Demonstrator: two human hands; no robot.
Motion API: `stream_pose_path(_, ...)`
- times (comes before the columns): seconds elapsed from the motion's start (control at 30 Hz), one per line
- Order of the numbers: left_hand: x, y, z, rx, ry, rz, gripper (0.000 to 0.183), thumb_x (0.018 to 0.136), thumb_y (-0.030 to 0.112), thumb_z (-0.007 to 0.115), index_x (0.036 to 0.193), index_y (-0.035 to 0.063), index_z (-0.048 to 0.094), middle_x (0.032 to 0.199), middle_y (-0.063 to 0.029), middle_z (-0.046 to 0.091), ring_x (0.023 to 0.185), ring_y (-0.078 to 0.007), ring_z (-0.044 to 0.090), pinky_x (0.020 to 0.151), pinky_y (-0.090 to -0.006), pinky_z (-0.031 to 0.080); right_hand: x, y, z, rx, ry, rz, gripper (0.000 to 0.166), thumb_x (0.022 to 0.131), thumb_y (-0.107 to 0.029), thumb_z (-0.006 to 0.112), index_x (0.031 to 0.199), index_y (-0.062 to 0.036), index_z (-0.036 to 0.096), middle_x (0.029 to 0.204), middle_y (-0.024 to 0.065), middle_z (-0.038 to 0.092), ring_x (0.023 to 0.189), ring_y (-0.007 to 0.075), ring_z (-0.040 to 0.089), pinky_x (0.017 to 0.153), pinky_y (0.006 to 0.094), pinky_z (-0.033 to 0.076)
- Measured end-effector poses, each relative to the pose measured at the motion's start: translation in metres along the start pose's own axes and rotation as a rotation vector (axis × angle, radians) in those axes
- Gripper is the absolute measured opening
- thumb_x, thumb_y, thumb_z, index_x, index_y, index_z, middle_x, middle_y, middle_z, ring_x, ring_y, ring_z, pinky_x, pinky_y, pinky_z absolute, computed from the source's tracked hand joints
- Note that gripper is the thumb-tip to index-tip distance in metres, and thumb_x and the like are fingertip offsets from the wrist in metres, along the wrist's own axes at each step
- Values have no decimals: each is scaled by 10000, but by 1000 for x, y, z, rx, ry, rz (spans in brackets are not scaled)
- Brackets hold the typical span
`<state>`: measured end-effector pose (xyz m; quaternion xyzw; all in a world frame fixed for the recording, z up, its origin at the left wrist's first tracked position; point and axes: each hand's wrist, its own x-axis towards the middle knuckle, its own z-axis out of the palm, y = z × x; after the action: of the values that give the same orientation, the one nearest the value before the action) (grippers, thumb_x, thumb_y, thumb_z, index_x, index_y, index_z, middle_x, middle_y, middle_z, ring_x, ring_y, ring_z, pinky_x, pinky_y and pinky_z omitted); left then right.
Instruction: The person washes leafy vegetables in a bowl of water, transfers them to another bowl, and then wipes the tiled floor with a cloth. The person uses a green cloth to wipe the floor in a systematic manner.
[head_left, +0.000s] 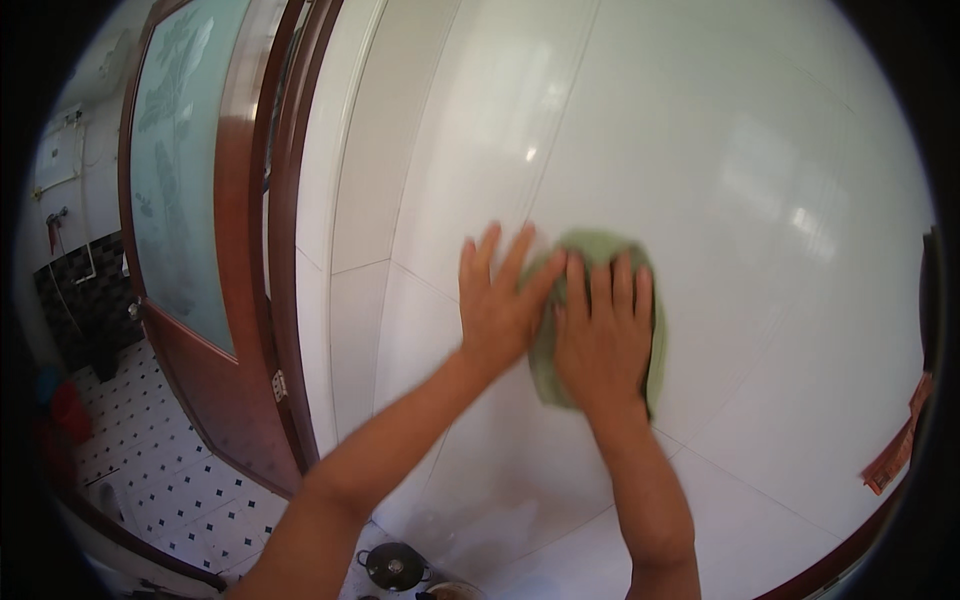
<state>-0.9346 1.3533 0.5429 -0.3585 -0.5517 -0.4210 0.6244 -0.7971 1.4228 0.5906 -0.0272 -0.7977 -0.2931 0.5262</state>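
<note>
A green cloth (551, 386) lies spread against a glossy white tiled wall (675, 187). My right hand (606, 330) rests on it with the fingers pointing up, holding it to the wall. Just to the left, my left hand (499, 311) has its fingers spread and holds nothing. Its thumb reaches over the cloth's left edge, close to my right hand, while the other fingers are beside the cloth at the wall. My two hands cover much of the cloth's middle.
A wooden door with a frosted glass panel (180, 150) stands at the left beside its frame (300, 187). Below lie a lidded dark pot (394, 566) and a tiled floor (202, 517). An orange-red packet (892, 457) is at the right rim.
</note>
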Motion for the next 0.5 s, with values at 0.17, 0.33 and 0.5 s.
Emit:
stream_pose_path(0.17, 22, -89, 0, 192, 30, -46, 510, 869, 30, 685, 1331, 242, 727, 1508, -128, 563, 1399, -464, 458, 1153, -603, 381, 76, -42, 53, 125, 115, -86, 474, 956, -167, 612, 1397, 6, 598, 1375, 206, 603, 1480, 380, 420, 1273, 535, 269)
stream_pose_path(0.33, -88, -134, -32, 333, -39, -141, 494, 887, 8, 657, 1354, 162, 706, 1440, -152, 596, 1334, -458, 507, 1116, -527, 438, 36, -123, 133, 412, 60, -202, 454, 936, -121, 592, 1365, 25, 623, 1397, 222, 605, 1462, 395, 446, 1265, 552, 282)
stream_pose_path(0.5, -196, -117, -77, 111, -643, -795, 503, 916, -36, 632, 1409, 64, 650, 1316, -175, 609, 1168, -391, 581, 1030, -509, 468, -75, -188, 172, 460, -164, -237, 441, 951, -106, 542, 1353, 60, 618, 1406, 230, 596, 1476, 404, 429, 1285, 525, 259)
